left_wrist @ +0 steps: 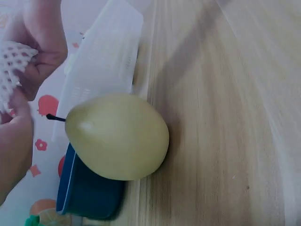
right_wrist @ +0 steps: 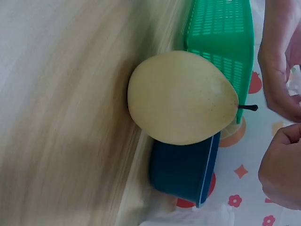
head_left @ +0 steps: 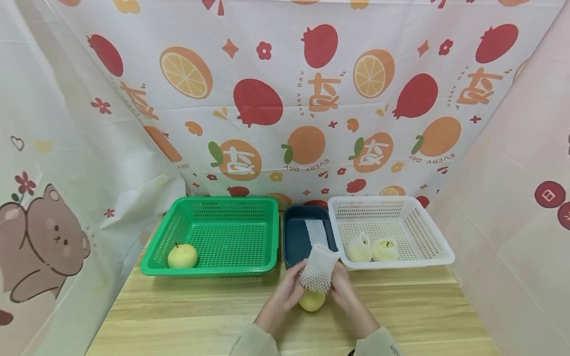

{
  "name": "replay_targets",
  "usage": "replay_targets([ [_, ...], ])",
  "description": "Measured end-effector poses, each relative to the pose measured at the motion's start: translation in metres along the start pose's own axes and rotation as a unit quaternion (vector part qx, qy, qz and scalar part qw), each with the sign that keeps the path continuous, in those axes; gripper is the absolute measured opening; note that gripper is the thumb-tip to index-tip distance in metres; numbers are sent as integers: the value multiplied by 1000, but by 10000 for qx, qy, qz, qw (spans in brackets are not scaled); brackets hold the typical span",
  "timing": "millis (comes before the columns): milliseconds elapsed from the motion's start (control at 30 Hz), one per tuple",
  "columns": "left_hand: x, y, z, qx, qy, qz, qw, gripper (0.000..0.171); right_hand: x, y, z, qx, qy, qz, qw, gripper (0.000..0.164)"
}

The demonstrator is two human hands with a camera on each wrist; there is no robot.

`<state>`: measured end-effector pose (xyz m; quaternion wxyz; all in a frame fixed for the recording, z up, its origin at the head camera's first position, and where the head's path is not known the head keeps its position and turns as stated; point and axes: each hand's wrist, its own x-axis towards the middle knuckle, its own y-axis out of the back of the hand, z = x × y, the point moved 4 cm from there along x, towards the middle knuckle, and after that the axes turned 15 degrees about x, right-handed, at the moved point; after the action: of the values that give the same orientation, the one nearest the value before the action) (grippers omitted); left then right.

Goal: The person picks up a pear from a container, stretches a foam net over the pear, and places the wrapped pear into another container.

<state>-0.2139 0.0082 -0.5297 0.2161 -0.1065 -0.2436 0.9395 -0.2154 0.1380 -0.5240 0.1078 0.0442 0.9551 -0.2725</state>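
A white foam net sleeve is held up between both hands, its far end standing open. My left hand pinches the sleeve's near left edge; my right hand grips the opposite side. In the left wrist view the netting stretches between the fingers of the two hands. Just below it a yellow pear stands upright on the table, stem up, partly hidden by the sleeve in the head view. The right wrist view shows the whole pear, bare, with neither hand touching it.
A dark blue tray with another foam net lies beyond the hands. At left, a green basket holds one bare pear. At right, a white basket holds two netted pears. A printed curtain hangs behind.
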Motion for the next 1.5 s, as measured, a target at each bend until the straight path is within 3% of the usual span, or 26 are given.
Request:
replay_targets([
  [100,2,5,-1,682,-134,904,9935,18,2,1,1,-639,290,80,9975,24],
  [167,2,10,-4,1484,-152,1534,9768,20,4,3,2,-1136,581,204,9916,19],
  [233,1,13,-6,2244,-106,2129,9509,23,6,5,4,-1590,898,347,9826,17],
  [333,-2,17,-10,3187,-119,2846,9040,23,7,10,9,-2271,1352,445,9634,18],
  [433,-4,18,-13,4017,-298,3262,8552,19,7,14,17,-3030,1830,387,9345,21],
  [500,-5,19,-16,4469,-425,3392,8267,18,7,16,23,-3454,2120,343,9136,23],
  [567,-7,19,-20,4841,-548,3457,8020,17,7,19,28,-3749,2295,317,8976,23],
  [700,-8,21,-30,5240,-642,3518,7730,14,9,24,38,-3978,2389,388,8850,22],
  [833,-7,24,-37,5398,-673,3541,7608,13,10,28,43,-4010,2394,521,8827,24],
  [1000,-5,29,-41,5368,-634,3571,7618,15,13,33,47,-3943,2111,615,8923,27],
  [1100,-6,31,-44,5279,-531,3570,7688,16,14,36,50,-3783,1890,654,9038,24],
  [1367,-9,37,-51,4960,-366,3605,7891,18,17,45,58,-3395,1729,716,9218,7],
  [1500,-9,40,-55,4752,-288,3634,8008,18,18,48,60,-3253,1614,740,9288,11],
])
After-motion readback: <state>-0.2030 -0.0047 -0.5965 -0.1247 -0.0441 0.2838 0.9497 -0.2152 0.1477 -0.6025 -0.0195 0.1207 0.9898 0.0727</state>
